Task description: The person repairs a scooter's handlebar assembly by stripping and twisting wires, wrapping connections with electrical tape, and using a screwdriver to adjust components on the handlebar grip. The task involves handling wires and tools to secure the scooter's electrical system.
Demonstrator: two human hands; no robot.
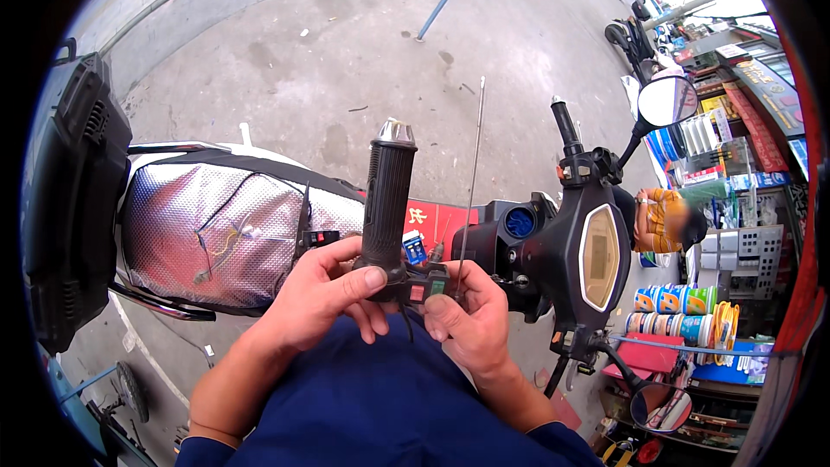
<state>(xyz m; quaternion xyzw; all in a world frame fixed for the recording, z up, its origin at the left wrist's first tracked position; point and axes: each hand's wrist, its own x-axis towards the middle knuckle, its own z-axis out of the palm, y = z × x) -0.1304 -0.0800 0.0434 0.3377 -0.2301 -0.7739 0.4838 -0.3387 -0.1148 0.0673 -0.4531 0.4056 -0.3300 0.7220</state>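
A black ribbed throttle grip (389, 199) with a silver end cap stands upright in front of me, detached from the scooter's handlebar. My left hand (324, 294) is closed round its lower end, thumb pressed on the collar. A small switch block (425, 289) with a red and a green button joins the grip's base. My right hand (471, 316) pinches this block at the green button. From among the right fingers rises a long thin metal rod (472, 182); its lower end is hidden. A dark cable hangs below the block.
The scooter's silver quilted seat cover (173, 207) carries loose wires (229, 238). A black box (82, 199) is at the left. The handlebar console (598, 259) and mirrors (667, 101) are at the right. Beyond, a person in yellow (664, 219) is near shop shelves and cable reels (674, 299).
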